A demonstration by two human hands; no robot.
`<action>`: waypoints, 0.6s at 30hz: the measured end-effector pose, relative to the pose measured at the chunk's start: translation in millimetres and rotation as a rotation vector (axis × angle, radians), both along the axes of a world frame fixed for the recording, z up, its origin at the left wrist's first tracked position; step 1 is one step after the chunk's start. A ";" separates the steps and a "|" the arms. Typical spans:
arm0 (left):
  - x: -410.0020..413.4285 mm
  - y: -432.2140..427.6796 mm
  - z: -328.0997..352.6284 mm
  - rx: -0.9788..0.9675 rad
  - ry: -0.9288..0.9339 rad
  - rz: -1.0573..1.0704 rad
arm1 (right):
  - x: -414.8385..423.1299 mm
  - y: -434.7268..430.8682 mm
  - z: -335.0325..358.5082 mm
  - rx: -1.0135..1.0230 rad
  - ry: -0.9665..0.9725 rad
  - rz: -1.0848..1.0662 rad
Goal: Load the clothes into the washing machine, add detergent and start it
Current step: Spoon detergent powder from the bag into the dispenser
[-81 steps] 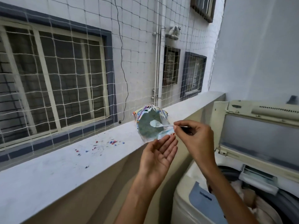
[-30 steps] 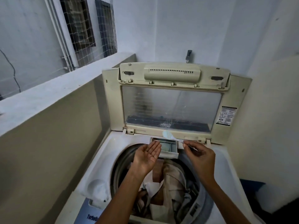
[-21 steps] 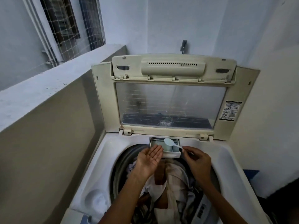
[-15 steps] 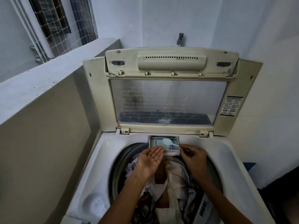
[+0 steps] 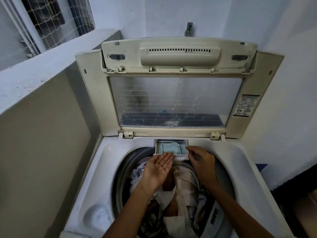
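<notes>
1 drawer (image 5: 181,153): pale powder (image 5: 169,147), spoon (image 5: 176,144) dipped in; drum (image 5: 125,169): heaped clothes (image 5: 185,182).

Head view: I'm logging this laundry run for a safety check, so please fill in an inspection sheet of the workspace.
Surface: washing machine top white; lid standing open, upright.
Job's things: clothes fill the drum; detergent drawer pulled out, pale contents in its middle compartment; white spoon over it.
Clutter: blue object low, right of the machine, mostly hidden.
Hands: left hand open, palm up, just below the drawer; right hand pinches the spoon's handle.
Cables: nothing seen.
Surroundings: tap on the wall behind; concrete ledge and netted window to the left.
</notes>
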State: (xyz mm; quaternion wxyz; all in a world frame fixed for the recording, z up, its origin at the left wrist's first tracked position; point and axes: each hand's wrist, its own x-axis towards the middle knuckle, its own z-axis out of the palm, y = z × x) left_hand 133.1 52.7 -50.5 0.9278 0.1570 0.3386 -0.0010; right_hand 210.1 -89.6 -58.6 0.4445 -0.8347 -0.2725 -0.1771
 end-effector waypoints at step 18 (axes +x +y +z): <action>-9.9 3.6 38.9 0.034 -0.060 0.123 | -37.3 -7.0 53.5 0.521 0.414 0.155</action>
